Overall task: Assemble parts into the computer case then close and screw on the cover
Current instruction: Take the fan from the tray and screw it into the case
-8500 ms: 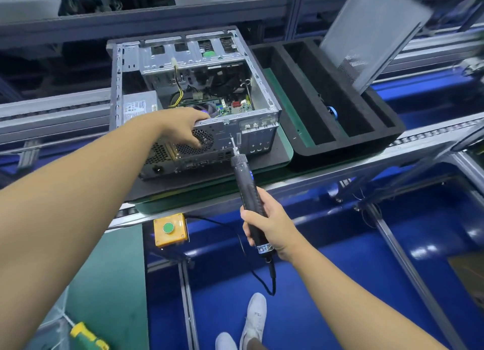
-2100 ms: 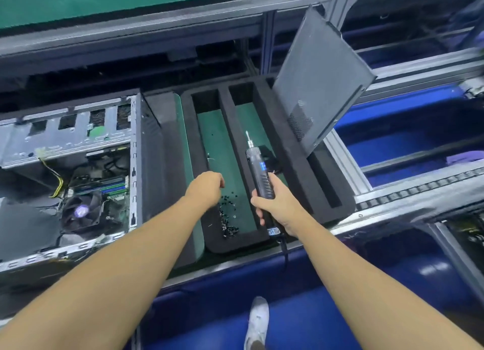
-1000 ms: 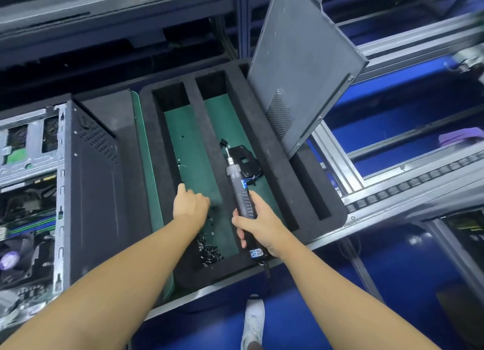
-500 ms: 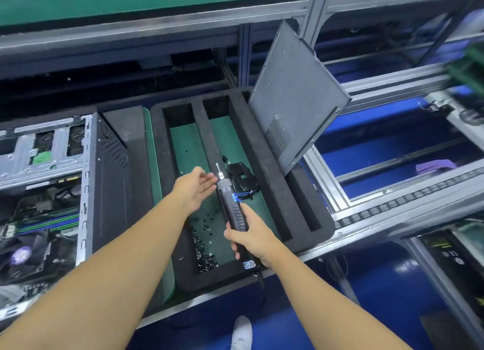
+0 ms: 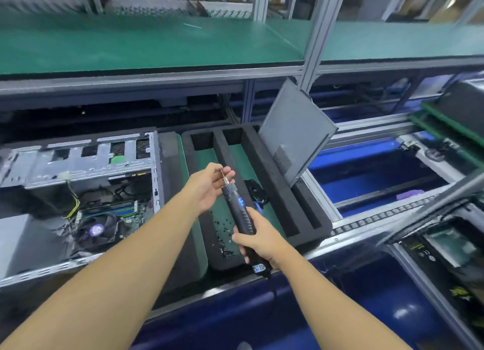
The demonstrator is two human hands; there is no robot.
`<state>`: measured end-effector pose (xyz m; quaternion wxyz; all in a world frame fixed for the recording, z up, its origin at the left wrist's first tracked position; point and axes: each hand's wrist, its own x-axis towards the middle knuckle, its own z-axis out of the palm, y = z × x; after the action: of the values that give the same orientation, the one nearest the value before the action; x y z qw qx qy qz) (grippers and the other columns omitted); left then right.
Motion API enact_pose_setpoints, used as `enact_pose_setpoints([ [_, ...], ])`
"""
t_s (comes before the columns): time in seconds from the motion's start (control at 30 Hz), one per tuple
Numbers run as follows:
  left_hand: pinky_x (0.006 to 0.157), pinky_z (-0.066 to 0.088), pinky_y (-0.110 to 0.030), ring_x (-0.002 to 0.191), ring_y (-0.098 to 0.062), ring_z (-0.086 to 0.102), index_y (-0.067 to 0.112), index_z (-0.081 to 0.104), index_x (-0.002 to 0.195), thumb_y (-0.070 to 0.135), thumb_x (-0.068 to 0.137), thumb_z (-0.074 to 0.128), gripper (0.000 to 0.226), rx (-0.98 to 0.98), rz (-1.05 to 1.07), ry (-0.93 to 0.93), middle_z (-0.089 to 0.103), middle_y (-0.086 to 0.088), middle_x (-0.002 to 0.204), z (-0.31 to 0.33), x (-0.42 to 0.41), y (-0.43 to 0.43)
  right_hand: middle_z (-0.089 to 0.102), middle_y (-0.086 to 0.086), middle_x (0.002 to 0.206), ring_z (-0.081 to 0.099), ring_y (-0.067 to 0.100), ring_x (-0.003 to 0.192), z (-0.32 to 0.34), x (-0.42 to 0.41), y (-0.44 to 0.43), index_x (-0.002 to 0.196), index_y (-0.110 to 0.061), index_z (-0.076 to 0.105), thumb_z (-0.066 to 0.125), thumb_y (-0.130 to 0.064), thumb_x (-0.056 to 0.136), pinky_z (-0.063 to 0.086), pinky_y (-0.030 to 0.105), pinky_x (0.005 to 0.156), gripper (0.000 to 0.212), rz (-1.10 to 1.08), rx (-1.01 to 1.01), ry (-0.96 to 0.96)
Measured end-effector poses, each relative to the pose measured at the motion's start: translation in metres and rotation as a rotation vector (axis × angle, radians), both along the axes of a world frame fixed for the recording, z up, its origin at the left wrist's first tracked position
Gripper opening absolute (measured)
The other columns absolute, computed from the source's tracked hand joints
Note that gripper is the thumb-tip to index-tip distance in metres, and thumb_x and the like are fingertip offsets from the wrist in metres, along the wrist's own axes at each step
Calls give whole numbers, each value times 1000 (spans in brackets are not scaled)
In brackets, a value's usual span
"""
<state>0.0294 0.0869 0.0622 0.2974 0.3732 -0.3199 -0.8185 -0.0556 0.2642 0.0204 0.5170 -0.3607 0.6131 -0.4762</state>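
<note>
The open computer case [image 5: 86, 190] lies at the left, its fan and boards showing. My right hand [image 5: 259, 242] grips a black electric screwdriver [image 5: 238, 213] by its handle, tip pointing up and away. My left hand [image 5: 209, 190] is at the bit of the screwdriver, fingertips pinching something small at the tip; the small thing itself is too tiny to make out. Both hands hover over a black foam tray [image 5: 267, 171]. Loose black screws [image 5: 222, 234] lie in the tray's left slot. The grey side cover [image 5: 293, 137] leans upright in the tray's right slot.
A small black part [image 5: 255, 192] lies in the tray's middle slot. A green shelf [image 5: 157, 40] runs above the conveyor. Metal rails [image 5: 366, 221] and blue floor are at the right, with more green pallets [image 5: 450, 124] at the far right.
My left hand left the screw pile in the tray, rose and met the screwdriver's tip. The right hand lifted the screwdriver. The view tilted up, and the case came back into sight.
</note>
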Motion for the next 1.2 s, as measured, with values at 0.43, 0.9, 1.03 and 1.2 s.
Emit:
enact_pose_setpoints([
  [0.43,71,61,-31,76,-17,74,3,59,96,11,98,52,11,-167,86,22,73,-5,78,60,182,40,61,2,83,52,23,55,55,153,25,106,-26,55,71,-6,86,49,34,47,32,163,-120,26],
  [0.9,77,61,-39,102,-23,72,5,62,109,22,99,58,20,-310,50,-4,75,-9,107,84,315,60,55,11,76,52,23,55,75,269,33,104,-14,51,74,-10,84,47,32,47,31,242,-148,-121],
  [1.03,78,61,-39,102,-25,72,0,66,109,23,96,60,27,-373,49,-57,74,-14,108,91,328,59,59,5,82,54,21,55,81,282,31,105,-15,50,76,-11,82,48,32,46,35,250,-193,-173],
  [1.2,89,58,-41,104,-29,70,1,70,106,19,94,64,22,-438,59,-134,72,-18,111,95,334,57,59,3,88,55,21,58,81,288,35,108,-18,51,76,-10,83,49,32,48,36,264,-222,-207],
])
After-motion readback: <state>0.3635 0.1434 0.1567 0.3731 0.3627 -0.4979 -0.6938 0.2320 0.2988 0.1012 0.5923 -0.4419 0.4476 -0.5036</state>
